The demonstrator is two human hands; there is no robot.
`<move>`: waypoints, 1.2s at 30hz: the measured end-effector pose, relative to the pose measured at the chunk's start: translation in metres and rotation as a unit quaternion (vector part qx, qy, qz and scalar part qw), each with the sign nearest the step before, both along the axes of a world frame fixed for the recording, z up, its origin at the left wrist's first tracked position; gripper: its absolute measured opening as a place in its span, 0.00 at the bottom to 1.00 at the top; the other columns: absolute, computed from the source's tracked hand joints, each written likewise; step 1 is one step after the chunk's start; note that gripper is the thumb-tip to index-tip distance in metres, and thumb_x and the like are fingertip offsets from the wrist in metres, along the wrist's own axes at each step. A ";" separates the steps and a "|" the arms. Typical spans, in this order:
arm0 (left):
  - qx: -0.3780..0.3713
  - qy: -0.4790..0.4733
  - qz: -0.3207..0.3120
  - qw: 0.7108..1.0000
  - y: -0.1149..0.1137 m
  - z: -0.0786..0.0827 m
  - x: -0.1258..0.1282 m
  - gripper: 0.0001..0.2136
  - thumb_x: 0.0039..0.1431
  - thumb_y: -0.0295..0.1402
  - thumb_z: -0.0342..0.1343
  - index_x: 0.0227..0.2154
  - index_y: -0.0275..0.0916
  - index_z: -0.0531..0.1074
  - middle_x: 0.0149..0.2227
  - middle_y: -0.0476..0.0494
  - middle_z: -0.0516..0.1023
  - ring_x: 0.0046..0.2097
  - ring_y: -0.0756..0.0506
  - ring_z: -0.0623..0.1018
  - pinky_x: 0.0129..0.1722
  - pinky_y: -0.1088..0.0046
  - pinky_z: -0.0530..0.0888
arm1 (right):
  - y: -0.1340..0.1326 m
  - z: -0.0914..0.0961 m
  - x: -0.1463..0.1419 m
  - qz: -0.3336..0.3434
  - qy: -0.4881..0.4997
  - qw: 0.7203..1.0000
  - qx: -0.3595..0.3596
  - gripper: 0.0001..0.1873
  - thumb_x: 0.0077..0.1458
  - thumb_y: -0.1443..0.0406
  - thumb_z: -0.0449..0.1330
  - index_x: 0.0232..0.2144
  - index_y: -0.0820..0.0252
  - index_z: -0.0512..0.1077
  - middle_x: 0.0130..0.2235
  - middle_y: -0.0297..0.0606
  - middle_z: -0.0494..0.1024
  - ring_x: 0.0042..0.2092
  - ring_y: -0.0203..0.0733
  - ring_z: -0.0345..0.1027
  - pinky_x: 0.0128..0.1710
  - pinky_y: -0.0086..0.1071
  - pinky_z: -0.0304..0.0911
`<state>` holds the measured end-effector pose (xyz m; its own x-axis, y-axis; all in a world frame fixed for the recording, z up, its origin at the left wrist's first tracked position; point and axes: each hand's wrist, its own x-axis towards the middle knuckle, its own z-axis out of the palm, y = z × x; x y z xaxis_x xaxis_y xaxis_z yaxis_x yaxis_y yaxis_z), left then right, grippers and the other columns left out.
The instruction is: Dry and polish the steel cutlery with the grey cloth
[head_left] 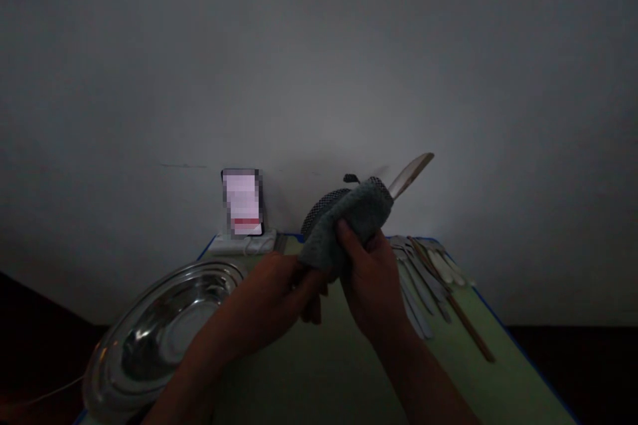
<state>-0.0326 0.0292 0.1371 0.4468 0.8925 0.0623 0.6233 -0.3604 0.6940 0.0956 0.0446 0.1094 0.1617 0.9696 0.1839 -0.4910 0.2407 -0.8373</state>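
Forearms (416, 368) pass a shiny-bottomed basin (144, 345), both hands (375, 282) holding cloth (363, 204) around a utensil (413, 173).

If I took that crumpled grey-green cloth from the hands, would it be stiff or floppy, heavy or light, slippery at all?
The crumpled grey-green cloth is probably floppy, since it folds and bunches in the right hand. It looks small and soft, so likely light. Its matte surface suggests it would hardly be slippery.
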 end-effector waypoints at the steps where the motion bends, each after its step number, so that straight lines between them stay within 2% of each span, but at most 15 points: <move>1: 0.001 -0.014 0.012 1.000 0.000 0.001 -0.001 0.21 0.62 0.40 0.41 0.19 0.38 0.71 0.19 0.52 0.76 0.24 0.51 0.74 0.29 0.79 0.67 | -0.001 0.002 0.001 0.015 -0.013 1.000 0.009 0.14 0.47 0.59 0.60 0.37 0.58 0.70 0.39 0.37 0.77 0.41 0.40 0.70 0.40 0.33 0.66; 4: 0.009 -0.042 0.055 0.998 0.002 0.003 -0.004 0.25 0.63 0.40 0.37 0.16 0.38 0.70 0.16 0.51 0.75 0.22 0.51 0.71 0.29 0.78 0.67 | -0.003 0.005 0.006 0.071 -0.042 0.996 0.032 0.17 0.45 0.62 0.62 0.40 0.56 0.68 0.41 0.36 0.76 0.43 0.38 0.69 0.43 0.32 0.64; 8: 0.019 -0.039 0.067 0.997 0.005 0.004 -0.009 0.24 0.62 0.40 0.39 0.14 0.38 0.68 0.17 0.50 0.75 0.22 0.51 0.71 0.29 0.77 0.67 | -0.003 0.003 0.010 0.110 -0.090 0.989 0.042 0.21 0.43 0.64 0.65 0.41 0.55 0.67 0.40 0.35 0.77 0.42 0.37 0.70 0.43 0.32 0.65; 14: 0.006 -0.040 0.060 0.997 0.005 0.004 -0.009 0.22 0.62 0.38 0.40 0.16 0.38 0.69 0.17 0.50 0.76 0.24 0.51 0.74 0.31 0.77 0.69 | -0.002 0.003 0.010 0.072 -0.130 0.989 0.015 0.18 0.42 0.62 0.65 0.38 0.59 0.69 0.39 0.39 0.78 0.41 0.41 0.71 0.42 0.35 0.65; 20: -0.030 -0.108 -0.048 0.993 0.002 0.005 -0.015 0.15 0.62 0.36 0.44 0.27 0.37 0.72 0.28 0.48 0.79 0.31 0.50 0.77 0.33 0.77 0.72 | -0.003 0.004 0.008 0.043 -0.117 0.992 0.007 0.15 0.41 0.63 0.65 0.34 0.61 0.71 0.36 0.39 0.78 0.38 0.41 0.72 0.37 0.34 0.66; 27: -0.005 -0.060 -0.021 0.998 0.003 0.003 -0.011 0.19 0.63 0.38 0.42 0.24 0.37 0.74 0.26 0.48 0.79 0.30 0.50 0.77 0.33 0.77 0.71 | -0.004 0.004 0.008 0.042 -0.146 0.988 -0.002 0.17 0.41 0.62 0.65 0.35 0.60 0.69 0.36 0.38 0.78 0.37 0.40 0.73 0.36 0.32 0.66; 36: -0.031 -0.166 -0.014 0.986 0.005 -0.002 -0.005 0.17 0.63 0.35 0.42 0.24 0.34 0.70 0.24 0.46 0.78 0.23 0.52 0.74 0.24 0.79 0.70 | -0.002 0.006 0.014 0.056 -0.174 0.983 0.015 0.17 0.42 0.61 0.65 0.36 0.60 0.69 0.36 0.37 0.79 0.39 0.39 0.72 0.39 0.32 0.66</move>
<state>-0.0376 0.0338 0.1347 0.4350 0.8872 0.1538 0.3492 -0.3236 0.8794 0.1098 0.0423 0.1150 -0.0228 0.9711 0.2378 -0.2003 0.2286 -0.9527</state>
